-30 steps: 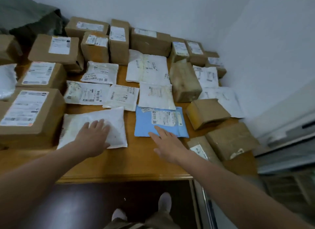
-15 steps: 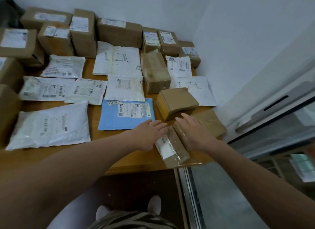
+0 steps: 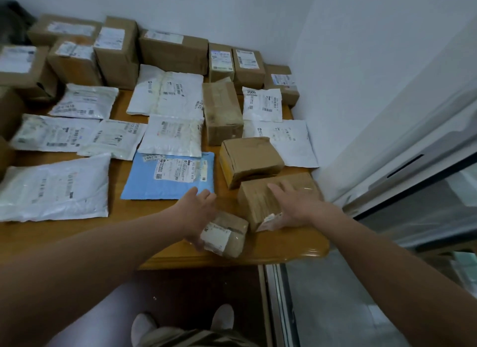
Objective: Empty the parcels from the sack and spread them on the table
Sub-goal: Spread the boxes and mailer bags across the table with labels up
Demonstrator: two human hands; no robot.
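At the near right corner of the wooden surface (image 3: 289, 243), the left hand (image 3: 198, 212) grips a small taped parcel (image 3: 228, 237), with fingers curled under its near side. The parcel is tilted, label towards the camera, close to the front edge; I cannot tell whether it touches the wood.

Just beside it, the right hand (image 3: 296, 204) lies flat on a low brown box (image 3: 255, 199), fingers straight and spread, grasping nothing. A squarer brown box (image 3: 250, 158) stands behind that one, against it. To the left, a blue mailer (image 3: 167, 176) lies label up.

White mailers (image 3: 173, 135) cover the middle and left of the surface, some overlapping, and the largest white mailer (image 3: 54, 189) lies at the near left. A tall taped box (image 3: 222, 111) sits among them. Cardboard boxes (image 3: 173, 50) stand side by side along the far wall. A dark shape (image 3: 13, 19) in the far left corner is too blurred to name. Below the front edge, two light shoes (image 3: 144, 326) show on the floor.
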